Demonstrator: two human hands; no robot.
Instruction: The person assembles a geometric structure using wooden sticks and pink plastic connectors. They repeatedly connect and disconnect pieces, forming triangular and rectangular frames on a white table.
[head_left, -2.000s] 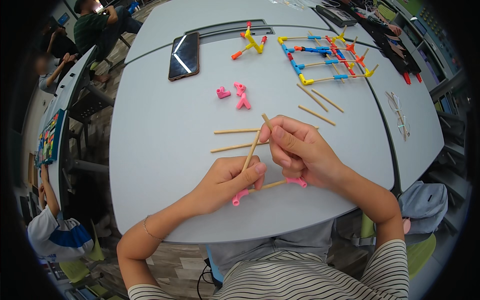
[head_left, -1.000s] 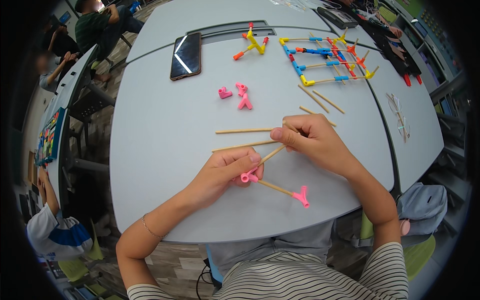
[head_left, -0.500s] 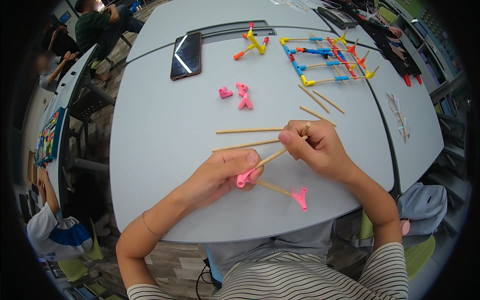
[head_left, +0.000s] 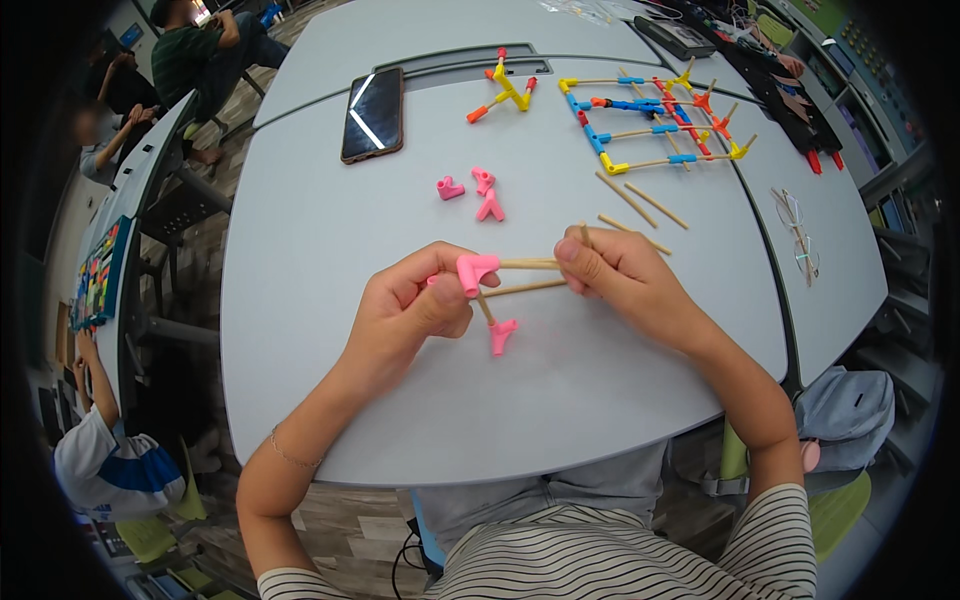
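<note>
My left hand (head_left: pixel 405 310) is closed around a pink branched connector (head_left: pixel 478 272) above the near part of the table. Below its fingers a short piece of wooden stick shows, with a second pink connector (head_left: pixel 502 337) on its lower end. My right hand (head_left: pixel 625 285), also closed, pinches a thin wooden stick (head_left: pixel 585 236) whose tip pokes up past the thumb. Between the hands runs a stick length (head_left: pixel 527 264) level with the held connector; whether it is plugged in or lies behind, I cannot tell. Another wooden stick (head_left: pixel 525 287) passes just below it, partly hidden by my hands.
Loose pink connectors (head_left: pixel 490 206) lie ahead, with several short sticks (head_left: pixel 655 205) to the right. Farther off are a phone (head_left: pixel 373 115), a small yellow-red connector figure (head_left: pixel 510 88) and a coloured stick frame (head_left: pixel 655 120). Glasses (head_left: pixel 800 235) rest at right. People sit at left.
My left hand has moved up and away from me, turning the pink connector. The second connector swung left and up with it. My right hand shifted slightly, still gripping the stick.
</note>
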